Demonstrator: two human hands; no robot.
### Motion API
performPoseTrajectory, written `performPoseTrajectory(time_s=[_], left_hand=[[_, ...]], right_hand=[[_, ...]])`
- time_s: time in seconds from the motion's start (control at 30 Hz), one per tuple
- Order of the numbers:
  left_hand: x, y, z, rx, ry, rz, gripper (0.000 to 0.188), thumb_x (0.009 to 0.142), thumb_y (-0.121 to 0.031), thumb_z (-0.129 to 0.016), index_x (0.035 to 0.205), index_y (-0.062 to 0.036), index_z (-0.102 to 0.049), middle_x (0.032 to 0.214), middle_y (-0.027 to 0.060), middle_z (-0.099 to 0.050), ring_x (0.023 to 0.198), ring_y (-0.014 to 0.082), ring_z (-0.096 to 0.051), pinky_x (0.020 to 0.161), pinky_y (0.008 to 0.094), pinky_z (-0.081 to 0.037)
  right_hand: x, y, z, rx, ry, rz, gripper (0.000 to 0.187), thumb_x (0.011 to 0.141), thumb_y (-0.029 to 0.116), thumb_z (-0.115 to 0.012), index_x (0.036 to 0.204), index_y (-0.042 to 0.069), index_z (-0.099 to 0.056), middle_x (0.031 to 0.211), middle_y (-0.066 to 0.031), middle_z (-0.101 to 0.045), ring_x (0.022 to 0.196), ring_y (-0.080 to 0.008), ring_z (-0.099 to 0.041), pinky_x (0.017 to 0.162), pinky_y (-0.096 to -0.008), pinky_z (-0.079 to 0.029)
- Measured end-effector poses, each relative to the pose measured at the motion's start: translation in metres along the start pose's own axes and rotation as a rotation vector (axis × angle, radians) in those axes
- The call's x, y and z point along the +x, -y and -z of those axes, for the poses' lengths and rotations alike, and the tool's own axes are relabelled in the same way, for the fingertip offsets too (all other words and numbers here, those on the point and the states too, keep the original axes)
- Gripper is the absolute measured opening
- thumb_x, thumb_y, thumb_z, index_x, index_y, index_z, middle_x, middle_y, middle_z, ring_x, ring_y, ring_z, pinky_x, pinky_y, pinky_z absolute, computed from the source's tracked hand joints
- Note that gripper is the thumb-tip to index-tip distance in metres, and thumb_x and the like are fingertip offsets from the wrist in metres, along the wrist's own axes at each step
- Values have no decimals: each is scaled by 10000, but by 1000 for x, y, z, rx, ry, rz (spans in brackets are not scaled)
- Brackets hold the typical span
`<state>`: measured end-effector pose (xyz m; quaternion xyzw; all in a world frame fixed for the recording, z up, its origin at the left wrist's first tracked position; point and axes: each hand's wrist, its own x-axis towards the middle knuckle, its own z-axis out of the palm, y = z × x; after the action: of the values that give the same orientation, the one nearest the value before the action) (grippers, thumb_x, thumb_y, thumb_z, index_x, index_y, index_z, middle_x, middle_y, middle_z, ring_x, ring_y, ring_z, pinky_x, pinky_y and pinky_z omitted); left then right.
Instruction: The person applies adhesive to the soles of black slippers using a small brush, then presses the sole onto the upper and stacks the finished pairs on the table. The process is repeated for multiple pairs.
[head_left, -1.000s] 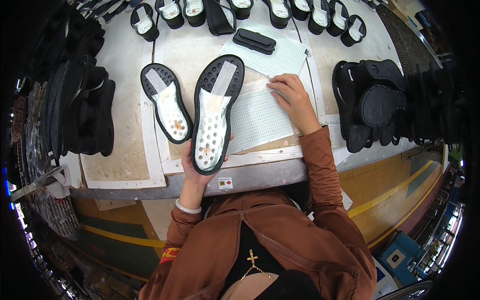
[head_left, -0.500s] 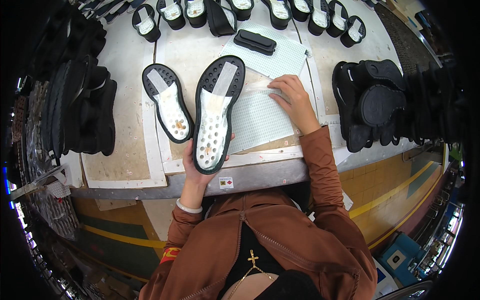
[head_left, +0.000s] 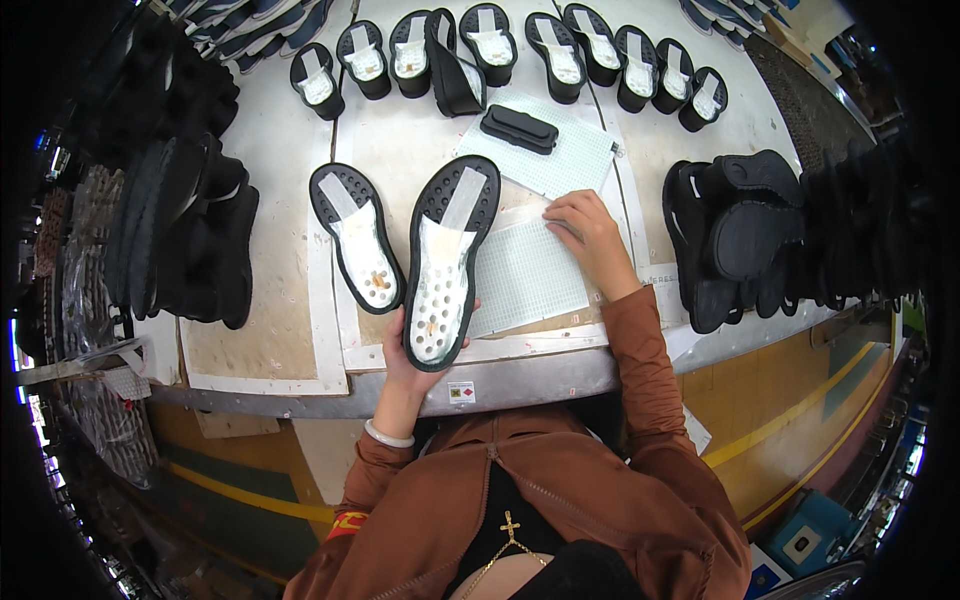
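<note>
We hold the large sole clamped in our left hand over the gridded sheet's left edge, our right hand at the sheet's top right, whether pinching we cannot tell.

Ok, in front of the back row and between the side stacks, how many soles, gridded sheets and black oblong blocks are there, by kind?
Black soles: 2 (held sole in the left hand; other sole beside it)
Gridded sheets: 2 (near sheet; far sheet)
Black oblong block: 1
Total: 5
</note>
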<state>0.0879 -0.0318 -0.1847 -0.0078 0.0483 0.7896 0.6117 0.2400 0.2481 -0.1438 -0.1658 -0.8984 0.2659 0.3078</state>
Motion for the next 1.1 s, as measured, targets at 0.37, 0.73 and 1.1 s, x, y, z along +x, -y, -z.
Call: performPoseTrajectory(time_s=[0.37,0.73,1.1], left_hand=[[2,0,1,-13,1,3,757,1011,-495,-554,1599,-69,-340,1595,236,-398,1492,461,-349,918,540,-600],[3,1,2,-39,11,8,734,1020,-478,-541,1588,-54,-354,1598,259,-380,1506,458,-323,946,548,-598],[4,2,-6,113,-96,-21,709,1026,-542,-511,1567,-95,-408,1561,257,-429,1493,386,-379,861,458,-645]], right_hand=[[-1,4,1,-41,1,23,139,823,-20,-776,936,-3,-698,1009,-78,-682,1029,-255,-630,880,-349,-545],[2,8,1,-33,-8,-9,148,837,-25,-758,955,0,-672,1026,-91,-687,1049,-273,-635,915,-358,-535],[20,22,10,379,-76,-262,116,901,-12,-711,1008,-20,-666,1108,-104,-687,1027,-202,-679,894,-304,-564]])
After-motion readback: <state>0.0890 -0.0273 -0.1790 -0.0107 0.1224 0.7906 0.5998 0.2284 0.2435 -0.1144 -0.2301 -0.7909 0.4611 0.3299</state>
